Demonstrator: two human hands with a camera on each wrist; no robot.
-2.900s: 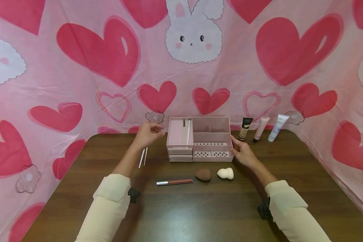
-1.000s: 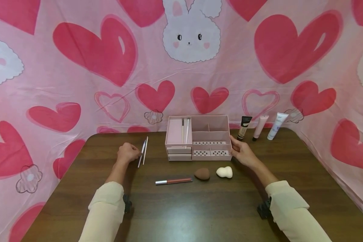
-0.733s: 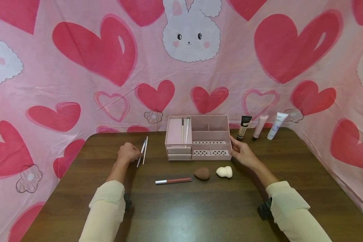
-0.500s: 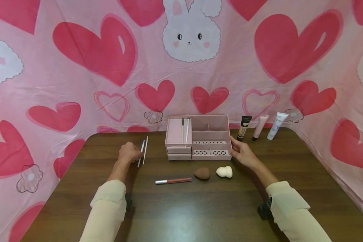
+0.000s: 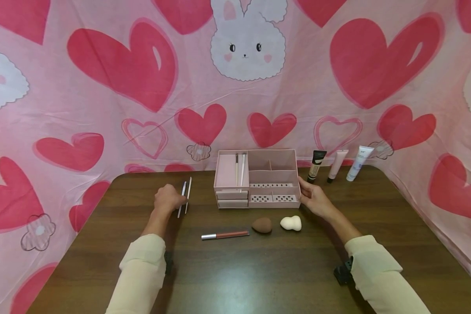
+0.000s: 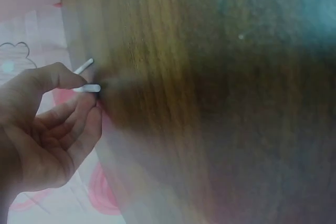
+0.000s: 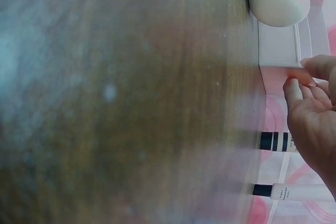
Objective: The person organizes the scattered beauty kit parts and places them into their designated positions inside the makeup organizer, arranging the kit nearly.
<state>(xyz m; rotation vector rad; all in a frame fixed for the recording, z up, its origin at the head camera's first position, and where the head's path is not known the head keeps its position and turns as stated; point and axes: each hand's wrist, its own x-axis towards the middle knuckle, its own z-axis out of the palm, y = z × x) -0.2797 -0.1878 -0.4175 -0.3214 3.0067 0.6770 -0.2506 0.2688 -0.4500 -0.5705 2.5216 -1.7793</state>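
My left hand [image 5: 168, 199] is over the left of two slim white makeup brushes [image 5: 179, 211] on the table. In the left wrist view, my thumb and fingers pinch this brush [image 6: 90, 88]. The second brush [image 5: 190, 185] lies just to its right, by the thumb. My right hand [image 5: 315, 199] grips the right side wall of a pink desk organizer [image 5: 224, 171], thumb at the wall's edge and fingers on its outer side. Two brushes [image 5: 243, 170] lie on the organizer's left top. In its front right part are spotted white inserts [image 5: 261, 199].
In front of the organizer lie a brown makeup sponge [image 5: 262, 225], a cream sponge [image 5: 291, 223] and a lip gloss tube [image 5: 225, 235]. A black-capped tube [image 5: 316, 165], a pink tube [image 5: 338, 165] and a white tube [image 5: 360, 163] stand at the back right. Patterned cloth hangs behind.
My left hand has come away from beside the organizer, down and left to the two brushes, and shifted slightly right among them. My right hand stays on the organizer's side.
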